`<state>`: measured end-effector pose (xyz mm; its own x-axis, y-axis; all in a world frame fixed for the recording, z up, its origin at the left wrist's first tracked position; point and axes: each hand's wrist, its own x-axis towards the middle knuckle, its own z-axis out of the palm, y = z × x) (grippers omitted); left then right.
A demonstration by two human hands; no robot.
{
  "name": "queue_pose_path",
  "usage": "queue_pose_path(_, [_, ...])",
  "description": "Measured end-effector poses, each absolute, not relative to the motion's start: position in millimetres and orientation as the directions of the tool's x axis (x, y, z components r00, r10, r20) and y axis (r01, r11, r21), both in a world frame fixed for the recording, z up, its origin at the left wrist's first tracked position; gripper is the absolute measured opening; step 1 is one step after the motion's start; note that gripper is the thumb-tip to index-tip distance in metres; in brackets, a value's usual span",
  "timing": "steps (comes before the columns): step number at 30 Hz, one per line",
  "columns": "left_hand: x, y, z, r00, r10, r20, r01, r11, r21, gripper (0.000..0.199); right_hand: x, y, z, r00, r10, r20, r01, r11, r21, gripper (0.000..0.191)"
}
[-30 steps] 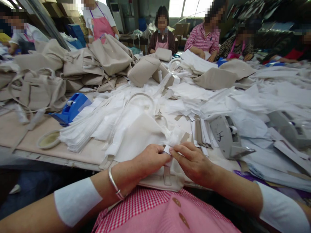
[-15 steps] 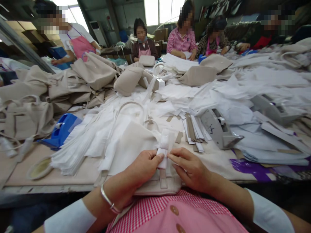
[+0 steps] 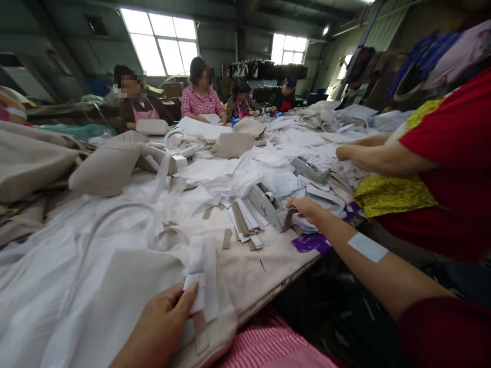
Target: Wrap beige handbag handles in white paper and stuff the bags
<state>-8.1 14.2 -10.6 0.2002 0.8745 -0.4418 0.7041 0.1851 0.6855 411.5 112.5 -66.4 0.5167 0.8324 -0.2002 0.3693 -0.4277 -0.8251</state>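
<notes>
Left grip closed on the white wrapping, right grip at the grey dispenser

I take the grey dispenser [image 3: 264, 207] as my landmark on the worktop [image 3: 251, 276]. Nearer to me and to its left lies the pale bag [image 3: 226, 329], at the worktop's edge, with white sheeting [image 3: 134, 281] over it. There my left grip [image 3: 163, 319] is closed, thumb on top, on the folded white wrapping [image 3: 195, 289] around a strap of the bag. My right grip [image 3: 307, 210] is at the dispenser's front end, fingers partly bent; whether they pinch anything I cannot tell.

Just left of the dispenser are loose white and brown strips [image 3: 241, 217]. Beyond it and to the right is a second dispenser [image 3: 309, 168], and nearer me on its right is a purple piece [image 3: 309, 244] at the edge. Far to its left are heaped beige bags [image 3: 107, 168]. Well to its right, a person in a red top [image 3: 460, 148] reaches over the worktop
</notes>
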Motion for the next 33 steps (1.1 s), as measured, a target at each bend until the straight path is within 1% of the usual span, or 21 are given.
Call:
queue_pose_path(2, [-9.7,14.6,-13.1,0.195,0.876,-0.442,0.705,0.188,0.683,0.042,405.9,114.2,-73.8,0.491,0.834,-0.253,0.313,-0.44,-0.842,0.021])
queue_pose_path(4, [-10.1,14.8,-14.4,0.192,0.874,-0.446,0.702,0.195,0.685,0.039,402.7,112.1,-72.7,0.473,0.842,-0.259,0.278,-0.421,-0.863,0.015])
queue_pose_path(6, [-9.2,14.6,-14.7,0.183,0.875,-0.447,0.695,0.207,0.689,0.038,405.4,105.2,-65.2,0.456,0.861,-0.225,0.266,-0.373,-0.889,0.013])
queue_pose_path(8, [-7.7,13.9,-14.5,0.168,0.881,-0.442,0.682,0.22,0.698,0.037,411.7,93.1,-56.9,0.454,0.874,-0.172,0.264,-0.316,-0.911,0.017])
queue_pose_path(10, [-6.3,12.9,-14.0,0.155,0.888,-0.432,0.673,0.225,0.705,0.037,416.7,77.3,-53.8,0.461,0.875,-0.149,0.261,-0.294,-0.92,0.019])
queue_pose_path(15, [-6.3,13.5,-14.5,0.154,0.89,-0.429,0.687,0.216,0.694,0.036,407.2,48.5,-78.8,0.462,0.854,-0.237,0.245,-0.38,-0.892,0.018])
queue_pose_path(19, [-7.6,15.3,-13.5,0.177,0.884,-0.432,0.694,0.199,0.692,0.035,395.4,50.6,-103.2,0.491,0.843,-0.222,0.325,-0.413,-0.851,0.019])
queue_pose_path(22, [-6.5,12.3,-9.9,0.172,0.894,-0.413,0.713,0.176,0.678,0.043,386.2,47.9,-108.4,0.452,0.862,-0.228,0.42,-0.431,-0.798,0.019])
queue_pose_path(23, [-5.9,10.8,-8.9,0.173,0.901,-0.398,0.724,0.157,0.672,0.045,379.8,44.9,-107.0,0.414,0.878,-0.241,0.446,-0.426,-0.787,0.019])
queue_pose_path(25, [-4.4,8.4,-8.5,0.181,0.913,-0.367,0.738,0.121,0.664,0.046,358.8,37.9,-98.2,0.273,0.924,-0.269,0.471,-0.372,-0.8,0.019])
queue_pose_path(26, [-3.9,7.8,-9.2,0.182,0.917,-0.354,0.74,0.109,0.663,0.046,343.9,34.5,-90.5,0.154,0.949,-0.276,0.464,-0.316,-0.828,0.019])
queue_pose_path(28, [-3.4,6.9,-11.6,0.178,0.924,-0.338,0.736,0.104,0.669,0.045,306.1,28.8,-69.2,-0.091,0.966,-0.242,0.399,-0.188,-0.898,0.023])
queue_pose_path(31, [-3.0,4.2,-14.0,0.174,0.929,-0.326,0.723,0.104,0.683,0.043,240.8,24.3,-32.7,-0.384,0.912,-0.147,0.333,-0.011,-0.943,0.026])
queue_pose_path(33, [-2.7,1.4,-13.6,0.182,0.934,-0.307,0.723,0.085,0.686,0.042,202.6,24.6,-15.8,-0.458,0.882,-0.113,0.338,0.055,-0.939,0.026])
